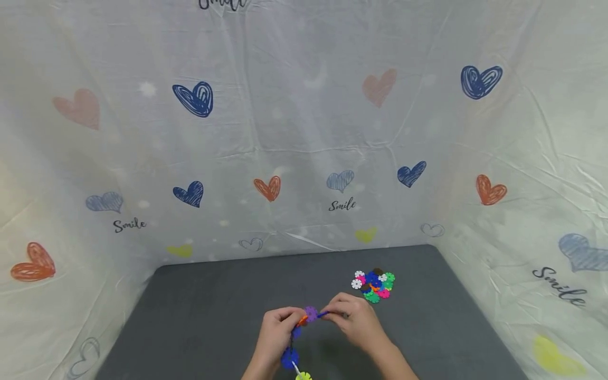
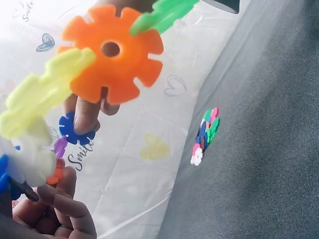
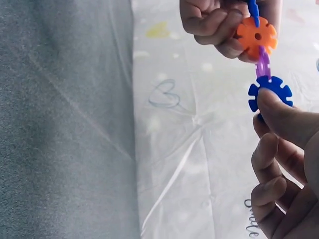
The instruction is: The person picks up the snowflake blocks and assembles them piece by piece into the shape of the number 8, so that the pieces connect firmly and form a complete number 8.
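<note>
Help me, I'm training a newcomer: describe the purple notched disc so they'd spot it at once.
Over the dark grey table, find the person's left hand and right hand. Between them, the purple notched disc sits between the orange disc in the left hand and the blue disc in the right. Its purple colour sets it apart from both neighbours.

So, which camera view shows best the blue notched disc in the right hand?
The right wrist view: the blue notched disc faces the camera, though the right hand covers part. The head view shows only its thin edge; the left wrist view shows it smaller, partly covered.
</note>
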The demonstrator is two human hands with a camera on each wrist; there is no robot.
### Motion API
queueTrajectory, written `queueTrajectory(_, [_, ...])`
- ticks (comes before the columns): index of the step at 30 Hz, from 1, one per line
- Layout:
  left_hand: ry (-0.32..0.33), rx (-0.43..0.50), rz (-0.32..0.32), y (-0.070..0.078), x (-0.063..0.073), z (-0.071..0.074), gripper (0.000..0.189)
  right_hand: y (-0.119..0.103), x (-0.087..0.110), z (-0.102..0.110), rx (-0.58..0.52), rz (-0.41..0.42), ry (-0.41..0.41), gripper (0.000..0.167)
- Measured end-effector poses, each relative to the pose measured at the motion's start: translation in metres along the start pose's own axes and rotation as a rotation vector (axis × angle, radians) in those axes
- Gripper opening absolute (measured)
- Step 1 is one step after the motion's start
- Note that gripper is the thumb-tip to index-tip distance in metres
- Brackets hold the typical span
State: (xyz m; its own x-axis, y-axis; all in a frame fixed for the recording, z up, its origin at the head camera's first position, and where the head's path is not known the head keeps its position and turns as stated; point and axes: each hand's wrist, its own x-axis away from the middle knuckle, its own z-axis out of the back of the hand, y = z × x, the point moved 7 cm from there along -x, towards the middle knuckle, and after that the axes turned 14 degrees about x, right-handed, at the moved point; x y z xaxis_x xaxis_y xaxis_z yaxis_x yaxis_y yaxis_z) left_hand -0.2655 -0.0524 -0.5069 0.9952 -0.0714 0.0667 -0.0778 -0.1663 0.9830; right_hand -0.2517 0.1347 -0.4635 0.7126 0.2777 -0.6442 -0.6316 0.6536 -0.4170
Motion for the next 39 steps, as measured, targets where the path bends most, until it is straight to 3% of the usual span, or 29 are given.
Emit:
queueTrajectory(10, [-0.008, 0.007, 0.015, -0.001, 0.001, -0.004, 0.02, 0.004, 0.002, 0.001, -0.05, -0.025, -0.008, 0.012])
queueTrajectory(19, [0.112, 0.029, -0.042, 0.006, 0.003, -0.001, 0.019, 0.004, 0.003, 0.005, 0.018, -0.064, 0.052, 0.013])
queueTrajectory(28, [0.078, -0.011, -0.03, 0.008, 0.004, -0.005, 0.02, -0.006, 0.003, 0.006, 0.055, -0.035, 0.117, 0.016])
queueTrajectory(33, [0.042, -0.02, -0.021, 0.007, 0.005, -0.008, 0.021, -0.006, 0.004, 0.006, 0.07, -0.046, 0.113, 0.016])
queueTrajectory(39, [0.054, -0.011, -0.045, 0.005, 0.006, -0.014, 0.019, -0.016, 0.003, 0.008, 0.203, 0.041, 0.165, 0.017])
